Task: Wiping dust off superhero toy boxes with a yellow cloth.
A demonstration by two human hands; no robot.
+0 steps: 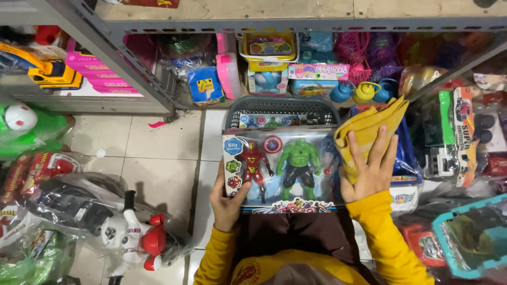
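A boxed set of action figures [280,169] with a clear window lies across my lap; a red figure and a green figure show inside. My left hand [227,203] grips the box's left edge, thumb on the front. My right hand [369,169] presses a folded yellow cloth [364,132] flat against the box's right end, fingers spread over the cloth. Yellow sleeves cover both my arms.
A dark plastic basket [282,105] holding more toy boxes sits behind the box on the tiled floor. Metal shelving [142,74] ahead is packed with toys. Bagged toys lie at left, including a white and red figure [132,235]. Packaged toys and a teal tray [470,237] crowd the right.
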